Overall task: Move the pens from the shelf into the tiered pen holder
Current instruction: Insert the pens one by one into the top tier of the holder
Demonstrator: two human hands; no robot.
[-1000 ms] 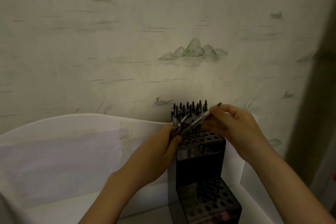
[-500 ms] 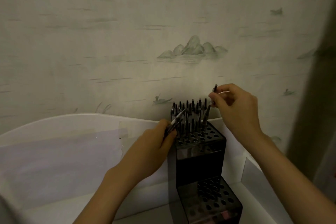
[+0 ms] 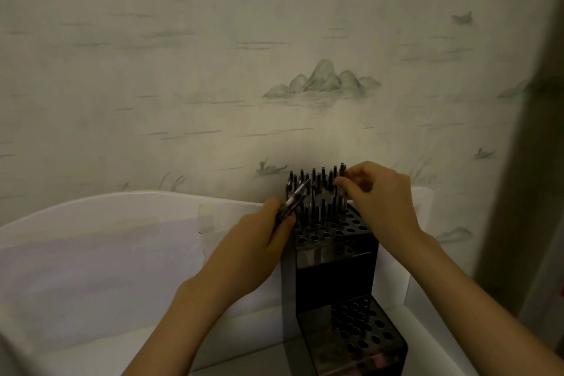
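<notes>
We grip spare pens (image 3: 295, 198) in our left hand (image 3: 256, 241) | our right hand (image 3: 377, 197) pinches one pen (image 3: 341, 174) standing in the tiered pen holder (image 3: 332, 256) top tier

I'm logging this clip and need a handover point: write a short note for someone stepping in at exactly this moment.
Left hand: grips a small bundle of pens beside the top tier of the pen holder.
Right hand: fingers pinch the top of a standing pen at the back right of the top tier.
Done: the back rows of the top tier hold upright pens.
Left: the top tier's front holes and the lower tier look open. Seat this pen, then feed in the left hand's bundle one by one.
</notes>
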